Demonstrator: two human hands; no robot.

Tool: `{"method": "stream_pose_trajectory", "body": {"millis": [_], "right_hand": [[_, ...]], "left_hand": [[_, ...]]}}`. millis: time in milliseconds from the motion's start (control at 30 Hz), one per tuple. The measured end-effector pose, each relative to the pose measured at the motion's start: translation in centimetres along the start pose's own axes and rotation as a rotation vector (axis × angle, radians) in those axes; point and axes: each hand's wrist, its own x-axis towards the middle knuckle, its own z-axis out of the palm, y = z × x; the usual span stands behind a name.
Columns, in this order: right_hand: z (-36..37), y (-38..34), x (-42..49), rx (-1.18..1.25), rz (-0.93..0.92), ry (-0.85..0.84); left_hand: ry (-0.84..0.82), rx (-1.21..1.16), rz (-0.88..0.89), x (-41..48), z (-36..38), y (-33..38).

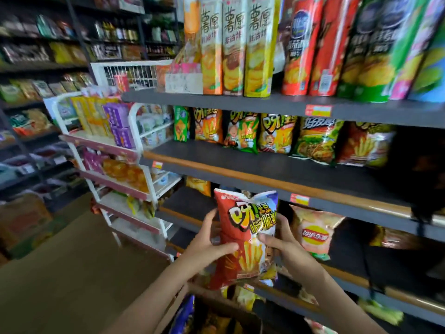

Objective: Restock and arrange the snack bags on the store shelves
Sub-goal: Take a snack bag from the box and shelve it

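both hands — left hand (212,239), right hand (280,244) — grip red snack bag (243,237) upright before shelf (265,174)

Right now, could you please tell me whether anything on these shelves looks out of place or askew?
The green-and-orange bag on the middle shelf looks tilted against its neighbours. The pale Lay's bag below leans too. The red snack bag is off the shelf, gripped by the left hand and right hand.
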Motion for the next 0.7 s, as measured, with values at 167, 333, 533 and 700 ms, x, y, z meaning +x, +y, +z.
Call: {"method": "stream_pose_trajectory", "body": {"millis": [167, 333, 533, 700], "right_hand": [[-2.9, -3.7, -2.1, 0.035, -0.193, 0.154], [-6.6, -6.7, -5.8, -0.14, -0.38, 0.364], [-11.7, -9.4, -8.2, -0.42, -0.589, 0.633], [-17.2, -11.5, -7.4, -0.639, -0.631, 0.726]], "left_hand": [[-0.127, 0.007, 0.124, 4.2, 3.0, 4.4], [-0.263, 0.12, 0.304, 8.2, 7.1, 7.8], [-0.242, 0.348, 0.607, 12.5, 12.9, 11.7], [-0.182, 0.349, 0.691, 16.4, 17.5, 13.5]]}}
